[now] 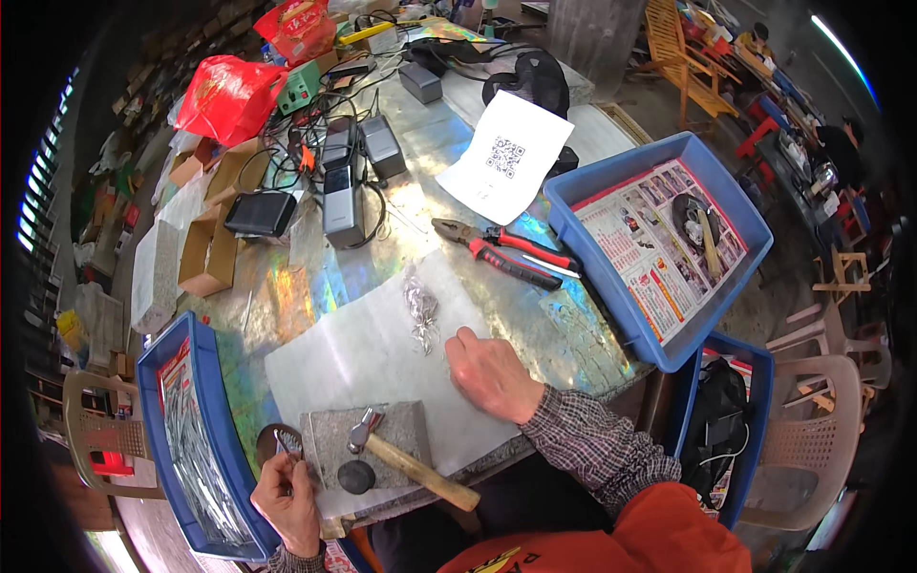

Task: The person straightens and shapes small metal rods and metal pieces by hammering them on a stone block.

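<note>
My left hand (287,501) is at the near left corner of the table, thumb and fingers pinched on a small thin metal piece. Just beyond its fingertips lies a dark round disc (270,445). My right hand (489,375) rests curled on a white sheet (334,368); whatever its fingers may hold is hidden. Beyond it lies a bunch of shiny, thin metal pieces (420,304). Between my hands sits a grey stone-like block (406,430). A wooden-handled hammer (415,468) lies across the block, and a black round piece (356,476) sits by its head.
Red-handled pliers (506,253) lie beyond my right hand, near a blue tray (564,205) lined with printed paper. Another blue tray (153,420) on the left holds many thin metal strips. Grey boxes (342,215), cables, cardboard boxes (205,250) and red bags (226,100) crowd the far side.
</note>
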Tool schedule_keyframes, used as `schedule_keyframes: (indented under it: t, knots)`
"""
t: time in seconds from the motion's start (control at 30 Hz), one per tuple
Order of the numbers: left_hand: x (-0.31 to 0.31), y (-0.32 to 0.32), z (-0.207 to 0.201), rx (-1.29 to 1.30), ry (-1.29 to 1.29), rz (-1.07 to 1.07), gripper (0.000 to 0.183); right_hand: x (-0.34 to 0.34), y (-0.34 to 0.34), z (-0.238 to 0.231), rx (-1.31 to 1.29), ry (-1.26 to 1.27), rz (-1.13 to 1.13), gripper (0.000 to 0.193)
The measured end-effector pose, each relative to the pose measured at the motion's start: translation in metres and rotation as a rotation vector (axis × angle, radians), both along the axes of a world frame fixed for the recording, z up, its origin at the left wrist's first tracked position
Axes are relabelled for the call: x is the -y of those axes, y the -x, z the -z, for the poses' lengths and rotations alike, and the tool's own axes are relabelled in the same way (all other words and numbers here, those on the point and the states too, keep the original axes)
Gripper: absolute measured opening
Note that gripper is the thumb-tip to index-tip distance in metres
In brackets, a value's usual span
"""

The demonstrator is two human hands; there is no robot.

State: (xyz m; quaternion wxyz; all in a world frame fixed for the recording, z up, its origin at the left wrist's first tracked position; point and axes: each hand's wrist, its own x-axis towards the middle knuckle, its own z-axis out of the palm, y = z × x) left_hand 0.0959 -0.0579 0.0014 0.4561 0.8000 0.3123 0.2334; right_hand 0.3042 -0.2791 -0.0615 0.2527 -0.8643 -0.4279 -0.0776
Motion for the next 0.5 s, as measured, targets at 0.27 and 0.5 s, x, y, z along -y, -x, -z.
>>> schedule_keyframes:
  t: [0.27, 0.5]
  knots:
    - [-0.006, -0.021, 0.005, 0.019, 0.008, 0.114, 0.010, 0.006, 0.001, -0.006, -0.120, -0.208, -0.049, 0.012]
    - [0.010, -0.045, -0.008, 0.005, 0.051, 0.070, 0.009, 0.008, 0.002, -0.012, -0.232, -0.302, -0.089, 0.014]
